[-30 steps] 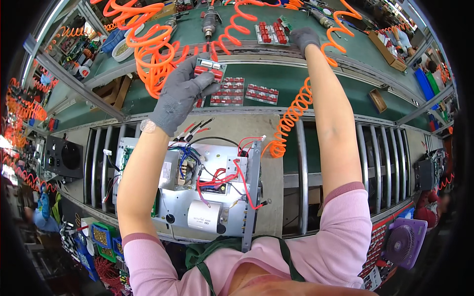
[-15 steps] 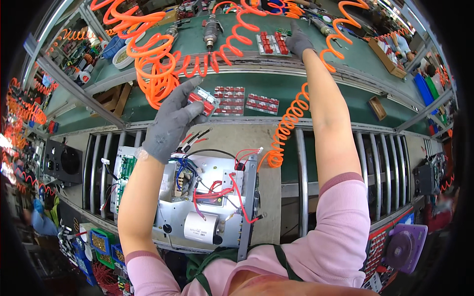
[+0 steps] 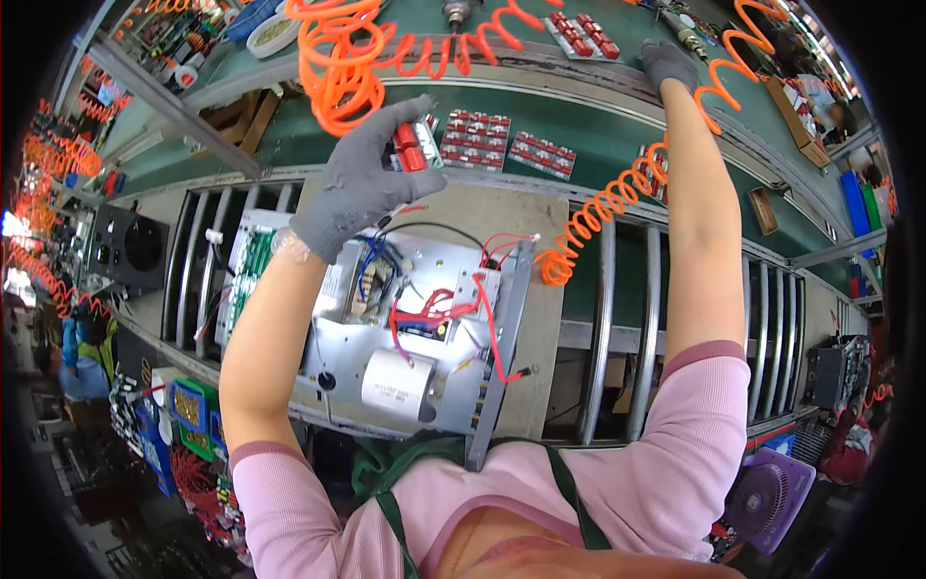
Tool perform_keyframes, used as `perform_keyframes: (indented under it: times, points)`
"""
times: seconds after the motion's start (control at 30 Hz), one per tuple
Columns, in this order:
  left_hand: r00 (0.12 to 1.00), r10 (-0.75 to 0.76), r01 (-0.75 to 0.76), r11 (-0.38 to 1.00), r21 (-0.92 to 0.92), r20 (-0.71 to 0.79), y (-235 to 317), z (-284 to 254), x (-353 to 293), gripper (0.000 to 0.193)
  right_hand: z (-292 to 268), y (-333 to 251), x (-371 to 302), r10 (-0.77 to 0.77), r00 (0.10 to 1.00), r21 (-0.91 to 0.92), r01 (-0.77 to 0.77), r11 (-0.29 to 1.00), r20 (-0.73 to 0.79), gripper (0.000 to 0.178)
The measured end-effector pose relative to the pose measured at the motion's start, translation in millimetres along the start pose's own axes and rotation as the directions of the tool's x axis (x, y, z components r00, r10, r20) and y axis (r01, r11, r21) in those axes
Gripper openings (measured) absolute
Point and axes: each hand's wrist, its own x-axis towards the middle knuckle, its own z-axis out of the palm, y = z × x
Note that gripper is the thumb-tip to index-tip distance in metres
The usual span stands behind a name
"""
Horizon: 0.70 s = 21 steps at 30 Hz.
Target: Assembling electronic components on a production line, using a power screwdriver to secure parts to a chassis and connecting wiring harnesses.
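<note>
My left hand (image 3: 362,183), in a grey glove, is raised above a metal chassis (image 3: 453,386). Between its thumb and fingers is a small circuit board with red blocks (image 3: 409,152), tilted and partly covered by the glove. The chassis below carries red, blue and black wires (image 3: 424,314), a white cylindrical capacitor (image 3: 397,382) and a green circuit board (image 3: 253,265) at its left. Stretched far forward, my gloved right hand (image 3: 669,66) is over the upper shelf, beside a power screwdriver (image 3: 687,37). Its fingers look curled; anything in them is hidden.
Several red-block boards lie on the lower shelf (image 3: 476,140), with another group (image 3: 582,37) on the upper one. Orange coiled hoses (image 3: 338,72) hang across the front, one (image 3: 603,212) beside my right forearm. Metal rollers (image 3: 603,328) flank the chassis. A purple fan (image 3: 769,497) stands lower right.
My right hand has moved right along the upper shelf, away from the red-block boards. My left hand still holds its board, now turned differently. The whole view has shifted.
</note>
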Motion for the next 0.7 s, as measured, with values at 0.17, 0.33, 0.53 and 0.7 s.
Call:
perform_keyframes:
  times: [0.17,0.33,0.53,0.7]
  points:
    - [0.992,0.103,-0.092,0.984,0.153,-0.067,12.8,-11.0,-29.8,0.073,-15.7,-4.3,-17.9,0.055,0.993,-0.072,-0.047,0.996,0.106,0.060]
    - [0.990,-0.053,0.043,0.996,-0.076,-0.129,16.6,-30.7,-63.9,0.046,-22.1,-0.7,-42.4,-0.070,0.995,-0.105,0.076,0.992,0.065,0.066]
    - [0.958,-0.276,0.278,0.960,-0.015,0.073,13.1,-19.3,-68.0,0.039,-38.8,-3.7,-67.3,-0.320,0.828,0.052,0.385,0.921,-0.461,0.053]
    - [0.883,-0.444,0.464,0.876,-0.134,0.152,-20.0,-7.3,-57.4,0.039,-76.6,-55.3,-217.4,-0.705,0.691,0.794,0.333,0.508,0.162,0.035]
